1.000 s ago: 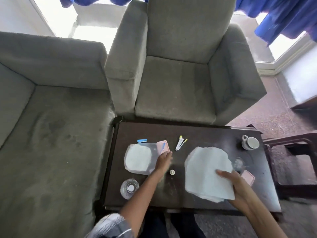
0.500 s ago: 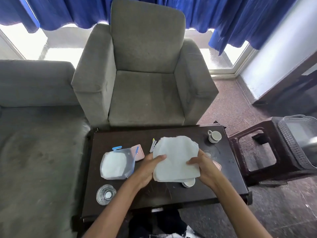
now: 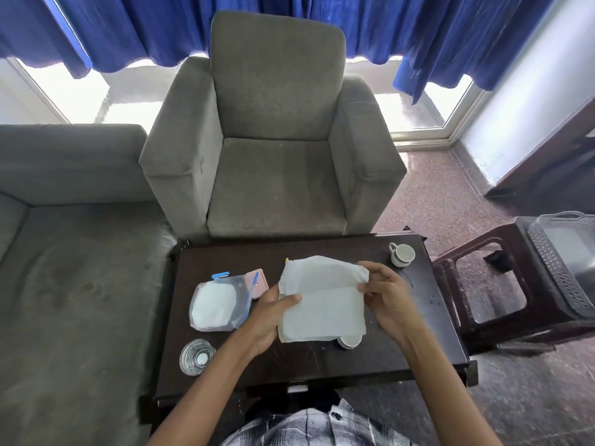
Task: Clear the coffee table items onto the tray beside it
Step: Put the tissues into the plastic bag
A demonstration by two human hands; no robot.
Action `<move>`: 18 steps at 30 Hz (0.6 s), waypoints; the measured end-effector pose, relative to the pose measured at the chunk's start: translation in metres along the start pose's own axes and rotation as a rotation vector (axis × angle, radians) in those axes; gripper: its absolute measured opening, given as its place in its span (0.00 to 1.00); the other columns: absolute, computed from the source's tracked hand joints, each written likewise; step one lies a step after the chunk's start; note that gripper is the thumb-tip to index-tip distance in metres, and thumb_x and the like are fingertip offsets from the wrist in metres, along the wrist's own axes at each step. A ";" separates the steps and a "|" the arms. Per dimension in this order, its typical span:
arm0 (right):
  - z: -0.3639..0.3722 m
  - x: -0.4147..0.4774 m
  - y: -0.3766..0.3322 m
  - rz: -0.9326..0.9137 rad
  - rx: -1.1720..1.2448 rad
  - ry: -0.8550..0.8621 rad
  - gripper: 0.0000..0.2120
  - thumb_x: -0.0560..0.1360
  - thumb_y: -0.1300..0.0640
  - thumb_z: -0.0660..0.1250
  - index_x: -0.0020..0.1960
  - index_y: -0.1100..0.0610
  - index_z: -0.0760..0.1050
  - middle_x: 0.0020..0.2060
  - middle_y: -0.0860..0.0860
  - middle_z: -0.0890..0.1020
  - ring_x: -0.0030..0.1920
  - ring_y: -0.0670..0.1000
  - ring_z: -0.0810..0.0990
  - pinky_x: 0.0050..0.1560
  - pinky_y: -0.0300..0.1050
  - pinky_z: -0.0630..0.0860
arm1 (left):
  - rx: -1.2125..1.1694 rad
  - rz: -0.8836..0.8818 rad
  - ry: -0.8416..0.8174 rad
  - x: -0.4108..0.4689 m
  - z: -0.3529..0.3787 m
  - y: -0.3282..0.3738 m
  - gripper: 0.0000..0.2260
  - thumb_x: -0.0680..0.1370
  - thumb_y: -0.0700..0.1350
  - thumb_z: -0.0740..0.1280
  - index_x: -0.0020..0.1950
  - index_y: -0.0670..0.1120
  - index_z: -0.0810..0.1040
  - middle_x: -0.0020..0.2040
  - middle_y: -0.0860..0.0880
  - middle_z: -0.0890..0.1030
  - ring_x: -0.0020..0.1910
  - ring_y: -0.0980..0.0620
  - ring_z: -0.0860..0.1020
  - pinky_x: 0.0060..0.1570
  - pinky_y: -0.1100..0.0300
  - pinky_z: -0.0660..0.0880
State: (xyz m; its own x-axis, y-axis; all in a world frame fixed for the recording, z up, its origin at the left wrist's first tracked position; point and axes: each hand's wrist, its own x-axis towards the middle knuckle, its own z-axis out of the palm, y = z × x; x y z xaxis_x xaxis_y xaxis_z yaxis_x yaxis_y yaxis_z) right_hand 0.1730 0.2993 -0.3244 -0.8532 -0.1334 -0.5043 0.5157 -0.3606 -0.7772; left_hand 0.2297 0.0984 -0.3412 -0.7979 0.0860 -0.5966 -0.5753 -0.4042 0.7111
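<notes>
While you hold the white paper sheet [image 3: 322, 304] above the middle of the coffee table [image 3: 322, 358], both of your hands are closed on it: your left hand [image 3: 270, 317] pinches its left edge with the thumb on top, and your right hand [image 3: 386, 300] grips its right edge, where the upper part of the sheet is folded over. A small white dish [image 3: 349, 341] on the coffee table shows just under the sheet's lower right corner. Toward the left side of the coffee table lies a clear zip bag [image 3: 219, 304] with a white pad inside, overlapping a pink case [image 3: 260, 281]. At the near left corner of the coffee table stands a glass tumbler [image 3: 196, 356]. At the far right corner sits a white cup [image 3: 402, 253]. To the right of the coffee table, well apart from your hands, a dark perforated tray [image 3: 553, 268] rests on a brown plastic stool [image 3: 483, 284].
</notes>
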 end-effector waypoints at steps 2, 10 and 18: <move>-0.005 0.004 0.000 0.048 0.130 -0.046 0.17 0.67 0.75 0.61 0.49 0.59 0.77 0.37 0.52 0.82 0.34 0.50 0.78 0.32 0.39 0.76 | -0.016 -0.004 -0.004 -0.001 0.001 0.001 0.11 0.77 0.35 0.62 0.56 0.47 0.76 0.55 0.44 0.80 0.55 0.44 0.78 0.61 0.45 0.72; -0.007 0.002 0.005 0.277 0.028 -0.236 0.13 0.67 0.68 0.68 0.50 0.61 0.79 0.46 0.58 0.84 0.43 0.55 0.84 0.40 0.48 0.81 | -0.056 -0.030 -0.031 0.000 0.003 0.008 0.12 0.78 0.36 0.62 0.58 0.47 0.76 0.58 0.44 0.80 0.56 0.45 0.78 0.59 0.48 0.75; -0.012 0.008 -0.001 0.091 -0.068 -0.201 0.12 0.62 0.74 0.65 0.35 0.61 0.82 0.39 0.56 0.85 0.40 0.54 0.83 0.36 0.42 0.80 | -0.070 -0.083 -0.048 0.008 0.002 0.014 0.10 0.79 0.37 0.60 0.49 0.47 0.80 0.46 0.47 0.83 0.38 0.52 0.82 0.36 0.59 0.79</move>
State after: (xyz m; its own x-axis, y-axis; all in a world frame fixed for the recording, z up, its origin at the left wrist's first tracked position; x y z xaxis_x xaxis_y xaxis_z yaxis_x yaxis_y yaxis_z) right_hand 0.1665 0.3093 -0.3321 -0.7979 -0.3463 -0.4935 0.5894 -0.2762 -0.7591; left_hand 0.2153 0.0955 -0.3352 -0.7564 0.1649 -0.6329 -0.6274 -0.4563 0.6309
